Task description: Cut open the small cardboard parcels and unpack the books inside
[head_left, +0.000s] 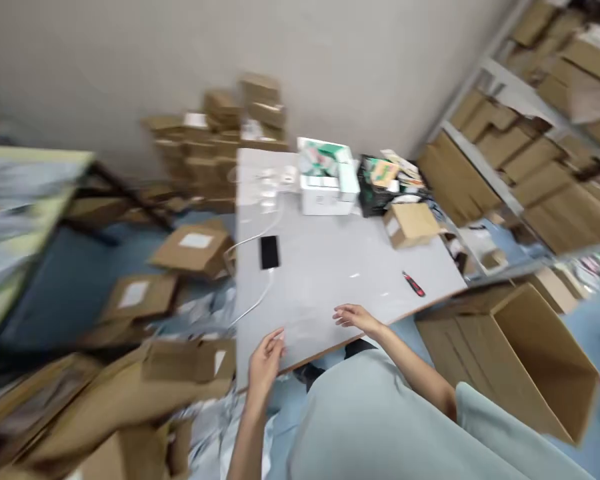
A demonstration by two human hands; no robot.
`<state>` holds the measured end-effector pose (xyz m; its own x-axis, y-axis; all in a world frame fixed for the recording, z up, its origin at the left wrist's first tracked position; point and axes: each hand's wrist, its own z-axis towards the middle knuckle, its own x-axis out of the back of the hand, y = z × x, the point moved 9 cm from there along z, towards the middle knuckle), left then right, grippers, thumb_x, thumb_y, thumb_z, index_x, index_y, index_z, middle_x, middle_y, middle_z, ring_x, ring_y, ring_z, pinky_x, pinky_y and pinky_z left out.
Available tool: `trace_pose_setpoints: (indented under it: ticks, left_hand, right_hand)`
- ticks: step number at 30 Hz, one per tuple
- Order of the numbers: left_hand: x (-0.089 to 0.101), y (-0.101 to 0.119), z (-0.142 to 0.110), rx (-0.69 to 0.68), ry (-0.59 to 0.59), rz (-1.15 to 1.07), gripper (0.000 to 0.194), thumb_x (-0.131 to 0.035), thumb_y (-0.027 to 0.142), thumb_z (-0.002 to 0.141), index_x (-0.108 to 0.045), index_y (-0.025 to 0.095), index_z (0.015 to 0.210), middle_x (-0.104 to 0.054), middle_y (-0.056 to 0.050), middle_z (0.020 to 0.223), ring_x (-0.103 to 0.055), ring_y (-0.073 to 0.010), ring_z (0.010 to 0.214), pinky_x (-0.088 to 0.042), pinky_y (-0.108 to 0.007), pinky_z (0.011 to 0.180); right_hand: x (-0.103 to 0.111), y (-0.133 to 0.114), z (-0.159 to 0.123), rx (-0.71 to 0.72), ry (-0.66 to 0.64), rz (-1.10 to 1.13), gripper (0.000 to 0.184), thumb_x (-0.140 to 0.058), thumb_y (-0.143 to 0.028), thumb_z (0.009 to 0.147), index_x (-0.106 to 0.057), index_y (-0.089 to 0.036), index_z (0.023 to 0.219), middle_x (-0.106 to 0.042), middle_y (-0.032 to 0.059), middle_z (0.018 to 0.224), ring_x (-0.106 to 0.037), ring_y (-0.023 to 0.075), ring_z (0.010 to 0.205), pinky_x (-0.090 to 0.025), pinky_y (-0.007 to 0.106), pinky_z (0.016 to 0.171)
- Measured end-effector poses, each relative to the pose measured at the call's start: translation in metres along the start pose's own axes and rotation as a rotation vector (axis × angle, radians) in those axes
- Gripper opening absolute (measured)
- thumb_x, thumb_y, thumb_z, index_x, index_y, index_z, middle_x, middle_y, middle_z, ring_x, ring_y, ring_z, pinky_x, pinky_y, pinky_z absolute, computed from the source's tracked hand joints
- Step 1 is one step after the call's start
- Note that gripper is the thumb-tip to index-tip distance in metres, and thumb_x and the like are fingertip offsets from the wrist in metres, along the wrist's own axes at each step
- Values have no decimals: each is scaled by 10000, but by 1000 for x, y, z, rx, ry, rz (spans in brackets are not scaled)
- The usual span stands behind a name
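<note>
My left hand (266,359) hovers over the near left part of the white table (320,267), its fingers loosely bent and apart, with nothing visible in them. To its right, near the front edge, is my right hand (356,317), palm down, fingers stretched out and holding nothing. A black phone-like device (269,252) with a white cable (255,305) lies beyond my left hand. The red and black utility knife (413,284) rests on the table to the right of my right hand, apart from it.
A white box (329,193), a black basket (373,197) of packets and a small carton (411,225) stand at the back. Cartons (193,247) crowd the floor on the left. An open cardboard box (510,360) and loaded shelves (520,153) flank the right. Motion blurs the edges.
</note>
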<state>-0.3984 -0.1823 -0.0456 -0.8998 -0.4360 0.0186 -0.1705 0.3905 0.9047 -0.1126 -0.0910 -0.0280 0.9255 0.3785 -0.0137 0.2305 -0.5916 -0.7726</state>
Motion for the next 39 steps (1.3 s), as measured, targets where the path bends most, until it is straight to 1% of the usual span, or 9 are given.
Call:
trace_pose_setpoints:
  ticks: [3,8,13,18,23,27,30,35,39]
  left_hand:
    - [-65,27,31,-14,-161,85,795,-844,842,588,-795,184,1032,-538,65,580,-541,-157,589,-649,-377,749]
    - [-166,75,46,-67,-278,196,787,-838,856,589,-807,195,1014,-501,71,577,-519,-154,588,-678,-406,757]
    - [-275,97,46,-110,-361,264,805,-804,903,610,-827,193,988,-472,69,555,-510,-155,562,-688,-432,752]
    - [-387,93,43,-57,-409,290,788,-810,876,628,-819,188,1014,-513,63,580,-514,-143,560,-664,-416,769]
    - [-499,99,37,-53,-471,342,700,-778,802,711,-802,183,1037,-570,41,624,-547,-150,574,-623,-400,767]
    - [-566,110,26,-71,-500,347,634,-734,735,799,-794,184,1108,-553,42,655,-577,-161,618,-574,-356,738]
    - [-593,111,18,-69,-534,353,617,-713,711,840,-792,182,1147,-538,46,677,-589,-162,637,-551,-344,744]
    - [-599,103,19,-31,-519,396,611,-720,703,837,-786,178,1144,-542,46,674,-602,-173,648,-530,-344,743]
    - [-602,100,26,-32,-480,410,613,-716,707,834,-785,183,1145,-541,46,664,-606,-181,654,-521,-341,740]
  right_hand:
    - [79,2,-24,54,174,135,598,-904,-666,800,-792,-220,1182,-832,107,1195,-808,247,1055,-592,440,1065]
    - [193,22,-62,108,402,276,603,-913,-658,769,-806,-231,1180,-842,104,1192,-813,256,1063,-601,446,1054]
    - [312,22,-47,155,533,291,571,-908,-631,763,-804,-222,1148,-833,108,1160,-793,267,1062,-597,475,1044]
    - [440,-24,-6,267,698,32,547,-808,-593,849,-780,-211,1239,-793,138,1285,-733,298,1190,-544,519,1151]
    - [543,-88,42,321,879,-405,689,-749,-462,913,-655,-148,1519,-541,233,1648,-461,371,1572,-361,534,1329]
    - [592,-114,94,238,930,-550,790,-743,-407,928,-530,-127,1635,-321,272,1795,-247,429,1691,-313,593,1329]
    - [608,-111,129,137,894,-572,824,-749,-413,933,-486,-116,1656,-220,294,1833,-173,464,1713,-278,611,1326]
    - [616,-100,160,94,860,-600,935,-764,-459,916,-394,-91,1691,-151,334,1844,-111,479,1728,-213,644,1331]
    - [610,-104,173,89,835,-646,1172,-885,-462,784,-311,13,1688,-71,421,1819,-32,521,1725,-186,692,1325]
